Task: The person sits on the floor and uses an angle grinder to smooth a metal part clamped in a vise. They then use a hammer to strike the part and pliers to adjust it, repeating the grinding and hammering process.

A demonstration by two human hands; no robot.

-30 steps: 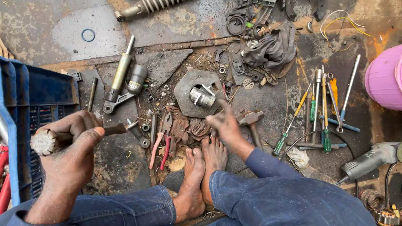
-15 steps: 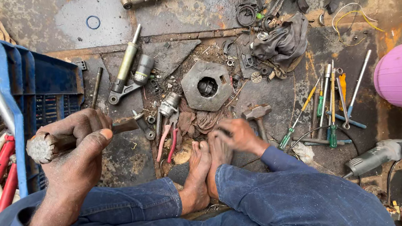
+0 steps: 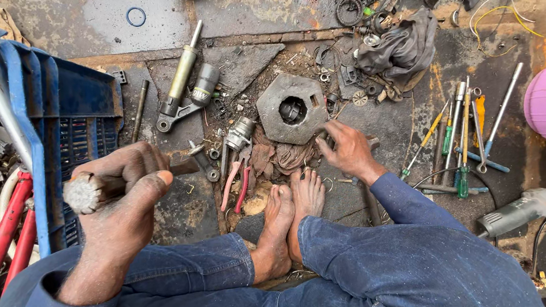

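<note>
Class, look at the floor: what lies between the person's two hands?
In the head view, between the left hand, gripping a hammer, and the right hand lie red-handled pliers, a small metal cylinder part and crumpled rags.

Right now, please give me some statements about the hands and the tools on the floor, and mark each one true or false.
1. The left hand grips a hammer by its handle. True.
2. The right hand is raised high above the floor. False: it is low, at the floor beside the octagonal plate.
3. The pliers have red handles. True.
4. The angle grinder lies inside the blue crate. False: it lies on the floor at the right.
5. The person wears shoes. False: the feet are bare.
</note>
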